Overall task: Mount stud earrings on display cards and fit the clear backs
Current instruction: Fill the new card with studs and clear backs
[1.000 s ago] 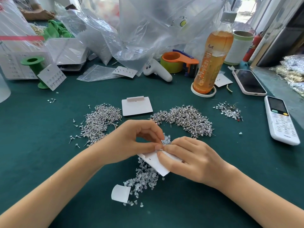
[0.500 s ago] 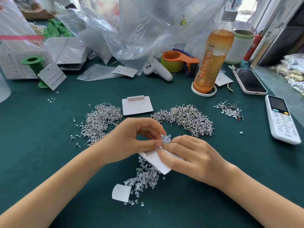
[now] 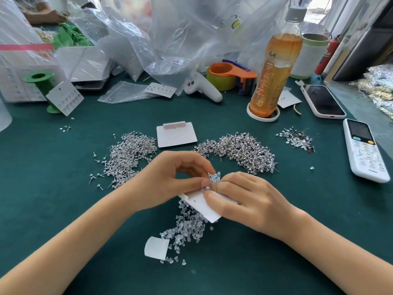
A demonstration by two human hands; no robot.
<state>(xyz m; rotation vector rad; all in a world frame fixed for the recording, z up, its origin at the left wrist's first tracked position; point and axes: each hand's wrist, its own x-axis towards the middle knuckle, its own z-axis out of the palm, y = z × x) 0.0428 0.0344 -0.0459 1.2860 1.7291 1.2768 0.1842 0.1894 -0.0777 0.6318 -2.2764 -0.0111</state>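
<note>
Left hand (image 3: pixel 170 177): fingers curled, thumb and forefinger pinched together at far edge of card; item in pinch too small to tell.
Right hand (image 3: pixel 244 201): curled round card, thumb pressed on its top face, fingers beneath.
Card (image 3: pixel 202 206): white, tilted, held above mat at centre, between both hands, over the backs.
Backs (image 3: pixel 187 228): clear, loose heap on mat just near of card, trailing toward near-left.
Left studs (image 3: pixel 127 156): silver pile, far-left of hands, strays scattered at its left edge.
Right studs (image 3: pixel 240 151): larger silver pile, far-right of hands.
Small studs (image 3: pixel 297 138): little cluster, right, near remote.
Spare card (image 3: pixel 176 135): white, flat, between the two big piles, far of hands.
Paper scrap (image 3: pixel 156 248): white, curled, near end of backs heap.
Mat (image 3: pixel 53 199): dark green, under everything.
Bottle (image 3: pixel 274 67): orange drink, upright in a white ring, far-right.
Tape gun (image 3: pixel 231 77): orange and green, left of bottle.
Phone (image 3: pixel 323 101): face up, right of bottle.
Remote (image 3: pixel 364 150): white, right edge.
Filled card (image 3: pixel 64 97): leaning on green spool (image 3: pixel 41 85), far-left.
Bags (image 3: pixel 170 39): clear plastic, heaped along far side.
</note>
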